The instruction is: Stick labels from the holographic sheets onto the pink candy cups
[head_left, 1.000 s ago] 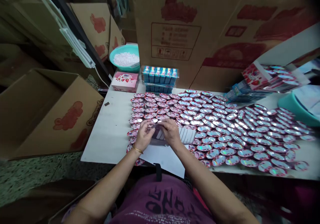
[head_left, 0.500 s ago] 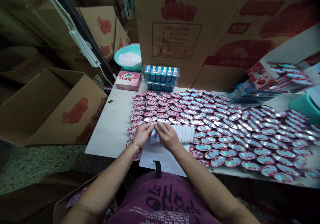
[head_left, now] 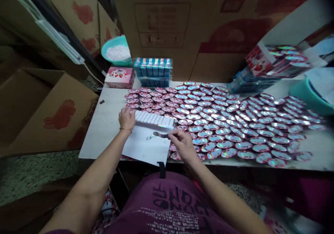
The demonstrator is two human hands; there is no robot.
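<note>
A row of small white boxes (head_left: 153, 118) lies along the far edge of a white sheet (head_left: 146, 143). My left hand (head_left: 127, 119) is at the left end of the row, its fingers closed against the end box; the fingertips are partly hidden. Between thumb and fingers, my right hand (head_left: 182, 143) pinches a thin, dark, shiny strip (head_left: 160, 134), which points left over the sheet just below the row. Many oval packs with red rims and shiny tops (head_left: 214, 133) stand close together behind and to the right of the row.
Behind the packs are a pink strawberry box (head_left: 120, 77), clear-wrapped blue boxes (head_left: 153, 72) and a teal bowl of white pieces (head_left: 117, 53). A large carton (head_left: 161, 25) walls off the back. At right stands a teal tub (head_left: 310, 94); an open carton (head_left: 65, 115) is left of the table.
My hands have come apart from the left part of the row. My left hand is now at its left end, and my right hand has drawn back nearer me, the dark strip now showing.
</note>
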